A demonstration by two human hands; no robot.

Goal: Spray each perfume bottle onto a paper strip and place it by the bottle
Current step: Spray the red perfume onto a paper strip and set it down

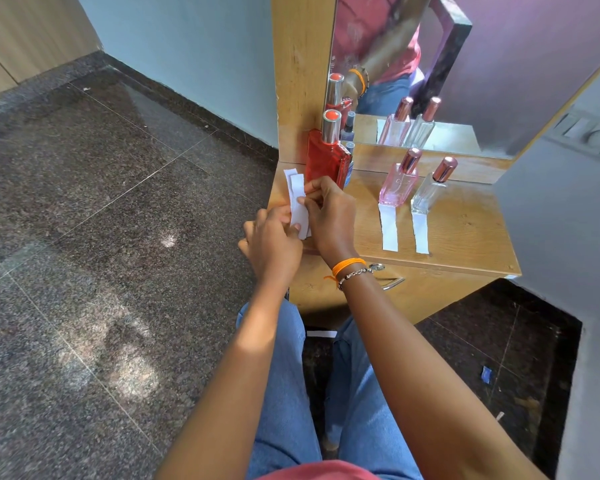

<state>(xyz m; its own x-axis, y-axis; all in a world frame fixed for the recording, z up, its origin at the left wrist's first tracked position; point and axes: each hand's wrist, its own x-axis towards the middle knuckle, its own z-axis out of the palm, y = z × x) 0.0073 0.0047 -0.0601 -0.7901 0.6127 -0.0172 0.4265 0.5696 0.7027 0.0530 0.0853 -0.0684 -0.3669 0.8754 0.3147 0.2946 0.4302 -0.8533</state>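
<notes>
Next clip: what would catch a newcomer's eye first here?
Probably the red perfume bottle at the back left of the wooden shelf, against the mirror. Just before it, the left hand and right hand pinch white paper strips. To the right, a pink bottle and a clear bottle each have a strip laid in front.

Both hands raised together, left, right, fingers pinching
</notes>
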